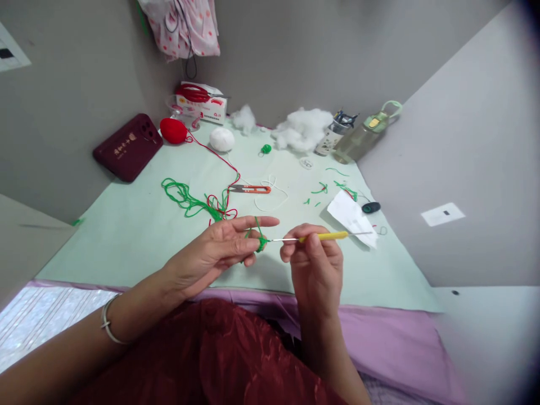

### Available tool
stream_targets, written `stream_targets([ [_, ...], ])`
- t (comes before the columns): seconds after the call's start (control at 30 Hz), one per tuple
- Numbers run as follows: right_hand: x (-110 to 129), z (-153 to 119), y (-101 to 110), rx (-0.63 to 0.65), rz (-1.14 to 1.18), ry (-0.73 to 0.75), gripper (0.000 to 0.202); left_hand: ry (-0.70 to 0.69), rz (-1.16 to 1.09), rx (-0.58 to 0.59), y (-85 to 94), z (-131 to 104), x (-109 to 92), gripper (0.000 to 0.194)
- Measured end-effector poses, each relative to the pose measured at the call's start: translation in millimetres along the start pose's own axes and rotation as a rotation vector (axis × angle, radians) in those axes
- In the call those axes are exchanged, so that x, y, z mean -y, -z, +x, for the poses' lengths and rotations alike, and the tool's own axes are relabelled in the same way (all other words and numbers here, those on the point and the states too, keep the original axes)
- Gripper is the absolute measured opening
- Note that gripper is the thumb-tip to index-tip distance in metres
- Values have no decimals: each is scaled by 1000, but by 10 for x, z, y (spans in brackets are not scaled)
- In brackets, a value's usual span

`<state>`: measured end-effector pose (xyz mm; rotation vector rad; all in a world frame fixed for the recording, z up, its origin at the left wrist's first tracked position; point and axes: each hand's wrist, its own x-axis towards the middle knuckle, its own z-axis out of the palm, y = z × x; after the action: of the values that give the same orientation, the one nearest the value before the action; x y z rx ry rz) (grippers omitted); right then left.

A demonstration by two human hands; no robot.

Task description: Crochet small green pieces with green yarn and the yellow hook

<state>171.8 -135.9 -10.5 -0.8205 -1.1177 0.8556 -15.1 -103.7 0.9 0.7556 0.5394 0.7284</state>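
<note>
Between the thumb and fingers of my left hand [225, 243] is a small green crochet piece [262, 243]. Green yarn loops up over the outstretched index finger of that hand. My right hand [314, 253] is closed around a crochet hook [327, 236] with a yellow handle, held nearly level. The hook's thin metal tip points left and meets the crochet piece at its edge. A loose tangle of green yarn [185, 197] lies on the table beyond my left hand.
Orange thread snips [253, 189], a red yarn ball [173, 130], a white yarn ball [221, 139] and stuffing [304, 126] lie farther back. A phone [129, 147] leans at left. White paper [352, 216], a pen cup [331, 138] and a bottle [363, 135] are at right.
</note>
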Motion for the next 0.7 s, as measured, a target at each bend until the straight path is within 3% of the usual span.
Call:
stream_targets([
  [0.1, 0, -14, -22, 77, 14, -20, 19, -101, 47, -69, -52, 5, 34, 36],
  [0.17, -27, -72, -75, 94, -127, 48, 20, -186, 121, -171, -114, 11, 68, 40],
  [0.23, -67, -148, -132, 57, -409, 231, 23, -238, 151, -243, -164, 16, 100, 49],
  [0.33, -95, -214, -161, -6, -706, 555, 36, -161, 67, -211, -168, 31, 113, 53],
  [0.37, -86, -210, -154, -18, -706, 571, 35, -116, 32, -191, -154, 37, 105, 50],
  [0.43, -49, -173, -131, -40, -588, 458, 29, -72, -5, -196, -122, 51, 82, 39],
  [0.53, -10, -116, -123, -32, -407, 276, 25, -199, 34, -274, -115, 63, 75, 38],
  [0.6, -27, -111, -138, 12, -489, 325, 24, -255, 56, -276, -137, 62, 94, 49],
  [0.7, -67, -121, -146, 2, -648, 487, 26, -123, -18, -200, -151, 56, 106, 47],
])
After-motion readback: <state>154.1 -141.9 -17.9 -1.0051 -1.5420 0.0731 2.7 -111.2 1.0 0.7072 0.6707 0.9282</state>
